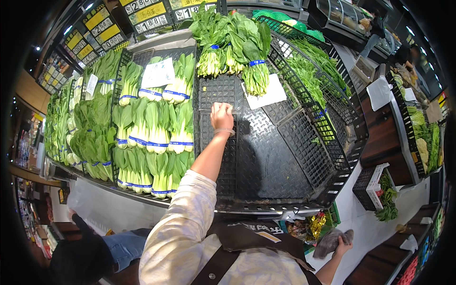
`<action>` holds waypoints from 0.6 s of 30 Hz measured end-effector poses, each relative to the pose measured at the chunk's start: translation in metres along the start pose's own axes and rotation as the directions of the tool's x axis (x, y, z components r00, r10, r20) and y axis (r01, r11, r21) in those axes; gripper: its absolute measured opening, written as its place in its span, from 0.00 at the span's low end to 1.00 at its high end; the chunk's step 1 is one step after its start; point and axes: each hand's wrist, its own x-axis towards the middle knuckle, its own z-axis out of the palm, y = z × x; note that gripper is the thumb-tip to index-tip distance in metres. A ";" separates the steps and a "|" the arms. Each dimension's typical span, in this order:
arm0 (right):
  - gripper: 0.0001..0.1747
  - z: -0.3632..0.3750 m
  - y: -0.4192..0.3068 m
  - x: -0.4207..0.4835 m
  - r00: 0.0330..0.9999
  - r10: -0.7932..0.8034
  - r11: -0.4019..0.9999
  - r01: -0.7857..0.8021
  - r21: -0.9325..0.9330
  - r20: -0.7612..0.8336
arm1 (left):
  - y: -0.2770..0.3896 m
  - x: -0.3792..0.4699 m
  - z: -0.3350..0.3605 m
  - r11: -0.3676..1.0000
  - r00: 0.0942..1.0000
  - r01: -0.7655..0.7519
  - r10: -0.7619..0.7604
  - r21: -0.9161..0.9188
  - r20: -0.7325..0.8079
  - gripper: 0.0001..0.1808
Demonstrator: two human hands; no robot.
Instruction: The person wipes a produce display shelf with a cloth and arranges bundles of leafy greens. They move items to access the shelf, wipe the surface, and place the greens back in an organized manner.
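Note:
My left hand reaches over a produce display, fingers curled down above the black plastic grid panels. Its fingertips are hidden, so whether it grips a panel is unclear. Low on the right, my right hand holds a crumpled grey-brown cloth. Beyond my left hand, leafy green bunches with blue bands stand at the display's back. One bunch leans forward onto a white sheet. A black diamond-plate surface lies to the right of my left hand.
Banded bok choy fills the section at left, under a handwritten sign. Black mesh dividers bound the right side. A crate of greens stands on the floor at right. Another person is at lower left.

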 end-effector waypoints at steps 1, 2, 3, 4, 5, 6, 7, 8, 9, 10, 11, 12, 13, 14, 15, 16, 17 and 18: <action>0.46 0.001 0.004 -0.003 0.998 0.025 0.996 -0.020 0.083 -0.060 | -0.005 0.001 -0.002 0.998 1.000 0.028 -0.028 -0.064 -0.003 0.06; 0.44 0.001 0.009 -0.006 0.992 0.056 0.985 -0.036 0.166 -0.117 | -0.012 0.001 -0.005 0.993 0.996 0.051 -0.059 -0.108 -0.073 0.06; 0.41 -0.003 0.016 -0.008 0.990 0.031 0.999 -0.026 0.038 -0.137 | -0.031 0.003 -0.011 0.998 0.984 -0.035 0.026 -0.043 -0.177 0.07; 0.38 -0.014 0.025 -0.010 0.985 0.011 0.995 -0.027 -0.092 -0.173 | -0.028 0.001 -0.013 0.996 0.979 0.072 -0.082 -0.057 -0.187 0.06; 0.34 -0.021 0.035 -0.013 0.979 -0.011 0.975 -0.035 -0.221 -0.205 | -0.025 -0.003 -0.015 0.982 0.963 0.178 -0.188 -0.071 -0.193 0.06; 0.31 -0.020 0.041 -0.016 0.949 0.072 0.981 -0.012 0.192 -0.306 | -0.013 -0.004 -0.020 0.972 0.970 0.190 -0.207 -0.136 -0.130 0.07; 0.30 -0.025 0.047 -0.016 0.982 -0.031 0.999 0.028 -0.016 -0.186 | -0.016 -0.006 -0.019 0.990 0.981 0.139 -0.141 -0.026 -0.134 0.06; 0.29 -0.033 0.051 -0.011 0.994 -0.101 0.973 0.090 -0.215 -0.044 | -0.019 -0.006 -0.020 0.994 0.989 0.088 -0.080 0.060 -0.127 0.06; 0.28 -0.037 0.059 -0.016 0.986 -0.129 0.906 0.161 -0.390 0.106 | -0.018 -0.005 -0.019 0.990 0.994 0.026 -0.011 0.141 -0.107 0.06; 0.28 -0.027 0.044 -0.012 0.990 -0.130 0.873 0.141 -0.467 0.055 | -0.023 -0.001 -0.020 0.990 0.983 -0.024 0.048 0.137 -0.176 0.04; 0.30 -0.033 0.047 -0.006 0.948 -0.234 0.886 0.117 -0.449 -0.216 | -0.032 0.000 -0.018 0.996 0.987 0.047 -0.034 0.077 -0.157 0.02; 0.32 -0.015 0.028 -0.004 0.938 -0.101 0.969 0.017 -0.248 -0.330 | -0.028 0.005 -0.024 0.989 0.992 0.010 0.009 0.149 -0.129 0.02; 0.35 -0.020 0.026 -0.005 0.944 -0.296 0.942 0.264 -0.208 -0.142 | -0.027 0.004 -0.025 0.980 0.996 -0.008 0.025 0.200 -0.080 0.01; 0.36 -0.025 0.036 -0.012 0.953 -0.291 0.817 0.199 -0.541 -0.090 | -0.029 0.005 -0.022 0.978 0.996 -0.041 0.056 0.203 -0.070 0.01; 0.39 -0.014 0.008 -0.010 0.999 -0.042 0.874 0.032 -0.485 -0.010 | -0.034 0.007 -0.033 0.967 0.991 -0.079 0.103 0.244 -0.089 0.01; 0.37 -0.019 0.017 -0.013 0.973 -0.074 0.950 0.002 -0.313 -0.219 | -0.035 0.011 -0.030 0.968 0.988 -0.099 0.124 0.231 -0.097 0.01; 0.36 -0.024 0.027 -0.015 0.904 -0.069 0.991 0.014 -0.132 -0.422 | -0.036 0.012 -0.027 0.969 0.990 -0.108 0.125 0.222 -0.064 0.02; 0.34 -0.028 0.030 -0.017 0.948 -0.091 0.968 0.013 -0.249 -0.306 | -0.033 0.013 -0.026 0.976 0.990 -0.099 0.116 0.196 -0.075 0.03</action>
